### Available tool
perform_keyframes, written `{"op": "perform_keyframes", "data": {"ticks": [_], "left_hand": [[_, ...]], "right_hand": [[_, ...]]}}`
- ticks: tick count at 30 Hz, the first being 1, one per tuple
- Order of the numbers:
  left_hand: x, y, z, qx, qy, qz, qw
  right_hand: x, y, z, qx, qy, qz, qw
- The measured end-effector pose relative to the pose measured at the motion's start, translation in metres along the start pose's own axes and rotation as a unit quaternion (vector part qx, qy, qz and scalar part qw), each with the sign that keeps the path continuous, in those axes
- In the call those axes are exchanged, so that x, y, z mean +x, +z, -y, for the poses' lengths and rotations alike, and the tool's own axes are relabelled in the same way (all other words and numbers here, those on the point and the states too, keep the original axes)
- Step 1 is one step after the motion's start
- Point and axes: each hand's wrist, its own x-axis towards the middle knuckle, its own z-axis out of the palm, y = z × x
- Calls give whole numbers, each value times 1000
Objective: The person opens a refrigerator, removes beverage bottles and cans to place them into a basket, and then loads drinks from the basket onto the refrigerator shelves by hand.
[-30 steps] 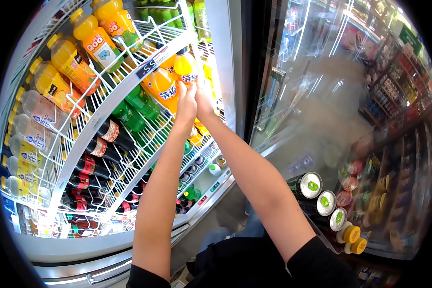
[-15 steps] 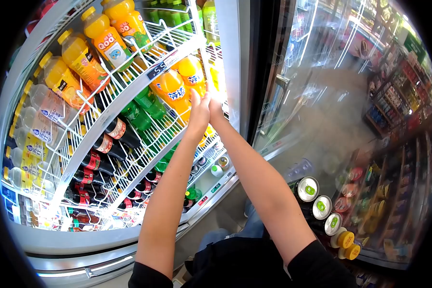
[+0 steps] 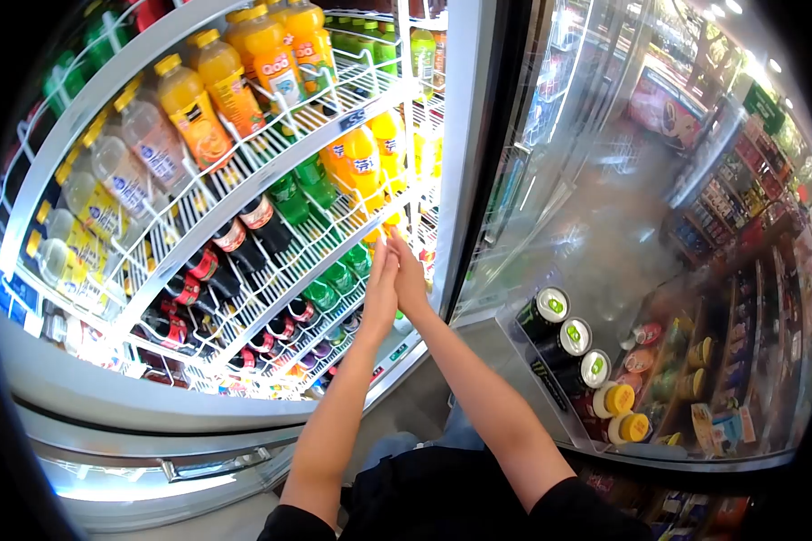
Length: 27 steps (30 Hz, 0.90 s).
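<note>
The orange soda bottles (image 3: 356, 160) stand just above centre in my frame, on the wire shelf (image 3: 336, 212), a little beyond the fingertips. I see the left hand (image 3: 382, 281) and right hand (image 3: 410, 270) set palm to palm at mid-frame, fingers straight and close together. The gap between them is so narrow and turned from me that I can't tell whether anything is held; no bottle shows there.

Left of the hands stand green bottles (image 3: 315, 180), then dark bottles (image 3: 264, 225); juice bottles (image 3: 192, 113) fill the shelf at upper left. At lower right, three cans (image 3: 575, 335) and yellow-capped containers (image 3: 619, 399) sit near the right forearm.

My worries: a fingertip could snag the shelf wires if the hands rise too close to them. A knuckle brushing one bottle could tip its neighbour. Swinging the right elbow outward could knock the cans.
</note>
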Motion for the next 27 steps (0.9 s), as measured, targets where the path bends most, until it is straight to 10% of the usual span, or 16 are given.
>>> {"op": "perform_keyframes", "data": {"ticks": [27], "left_hand": [[-345,-98,-46,-105,-15,-96,990]], "right_hand": [[-300,-12,152,223,241,293,898]]}}
